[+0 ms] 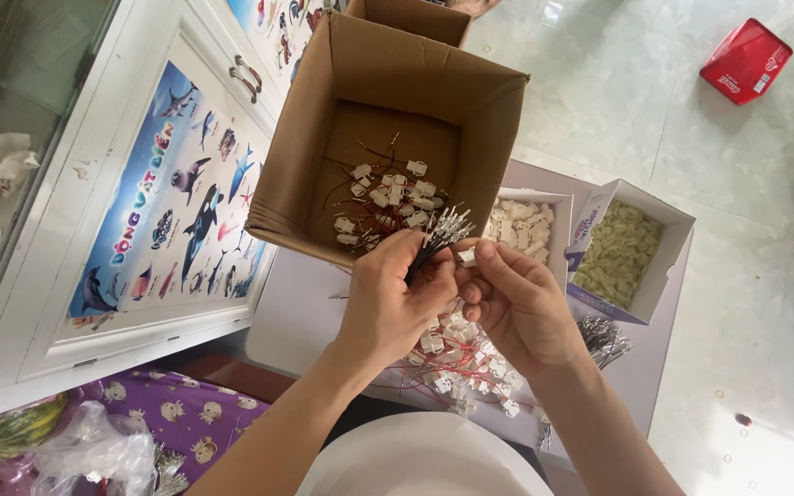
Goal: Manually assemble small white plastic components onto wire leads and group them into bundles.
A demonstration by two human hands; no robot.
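Note:
My left hand (395, 298) grips a bundle of thin dark wires (436, 241) with metal tips that fan out upward. My right hand (515, 298) pinches a small white plastic connector (466, 258) right beside those wire tips. Under both hands lies a heap of finished connectors with red and black wires (457, 366) on a low white table (300, 308). A brown cardboard box (388, 110) behind my hands holds more wired connectors (388, 197).
Two small open cartons stand to the right, one with white connectors (524, 223), one with pale yellowish parts (619, 250). Loose metal-tipped wires (604, 335) lie by my right wrist. A white cabinet with a sea-animal poster (176, 197) stands left; a red box (746, 60) lies on the tiled floor.

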